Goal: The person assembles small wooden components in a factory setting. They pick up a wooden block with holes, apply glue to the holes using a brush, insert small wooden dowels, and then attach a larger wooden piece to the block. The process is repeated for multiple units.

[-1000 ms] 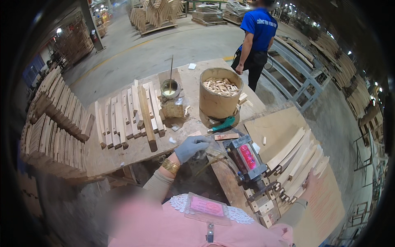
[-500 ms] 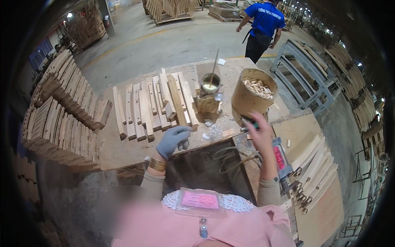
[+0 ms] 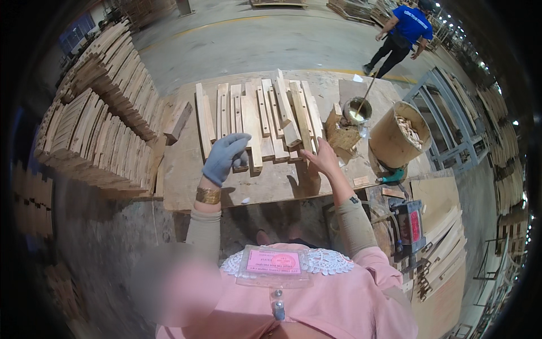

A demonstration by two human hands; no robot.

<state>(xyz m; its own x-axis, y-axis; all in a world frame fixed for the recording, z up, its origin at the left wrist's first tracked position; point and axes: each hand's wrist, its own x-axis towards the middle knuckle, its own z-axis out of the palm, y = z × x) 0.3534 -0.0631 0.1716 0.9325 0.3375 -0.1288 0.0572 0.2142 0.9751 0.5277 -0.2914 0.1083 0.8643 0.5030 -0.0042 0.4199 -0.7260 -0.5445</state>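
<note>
Several pale wooden strips (image 3: 251,127), some with small drilled holes, lie side by side on the worktable, their near ends toward me. At the left part of those ends is my left hand (image 3: 224,159), in a grey glove. Its fingers reach over the wood, partly bent, and I cannot see a strip gripped in them. My bare right hand (image 3: 323,159) is at the right end of the row, thumb and fingers apart, close against the outermost strips and holding nothing. A green-handled tool (image 3: 392,176) lies on the table further right.
Beyond my right hand stand a wooden block (image 3: 342,138), a glue pot (image 3: 357,110) with a stick in it and a tub of wooden dowels (image 3: 389,135). Stacked wooden parts (image 3: 101,135) rise at the left. A person in blue (image 3: 407,31) is on the floor behind.
My right hand has left the green-handled tool and moved left to the strips. My left hand now reaches over their near ends. The view has shifted, and the person in blue is farther right.
</note>
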